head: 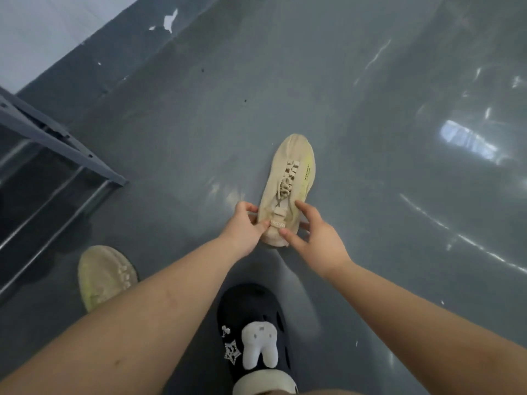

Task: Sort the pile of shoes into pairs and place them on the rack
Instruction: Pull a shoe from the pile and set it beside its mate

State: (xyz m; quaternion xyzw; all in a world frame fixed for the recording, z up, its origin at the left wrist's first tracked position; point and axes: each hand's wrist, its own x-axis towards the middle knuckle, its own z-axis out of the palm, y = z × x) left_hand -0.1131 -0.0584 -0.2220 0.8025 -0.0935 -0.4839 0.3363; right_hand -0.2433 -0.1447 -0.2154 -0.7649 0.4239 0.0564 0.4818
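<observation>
1. Nearest the camera, at the bottom edge, a black perforated clog (pixel 251 317) is worn on the person's foot; it carries a white plush tooth-shaped charm (pixel 260 344) and a small silver star charm (pixel 232 352).
2. Two bare forearms reach from the near edge toward the middle of the grey glossy floor (pixel 370 81).
3. Between the two hands lies a beige knit lace-up sneaker (pixel 291 183), sole down on the floor, its toe pointing far and its heel nearest the person. A faint yellow-green tint shows on its right side near the toe.
4. Left hand (pixel 243 226) grasps the left side of the sneaker's collar, fingers curled round the edge and thumb on the tongue area.
5. Right hand (pixel 310 232) grips the right side of the collar: the thumb presses by the tongue label and the fingers wrap along the upper next to the laces.
6. A second beige knit sneaker with a yellow-green edge (pixel 105 276) lies on the floor at the near left, well apart from the first, partly hidden behind the left forearm.
7. At the far left stands a grey metal-framed shoe rack (pixel 71 146), with thin silver rails across its dark lower tiers.
8. Behind the rack, a pale wall with a dark grey skirting (pixel 94 67) runs along the far left; the skirting's paint is chipped in places.
</observation>
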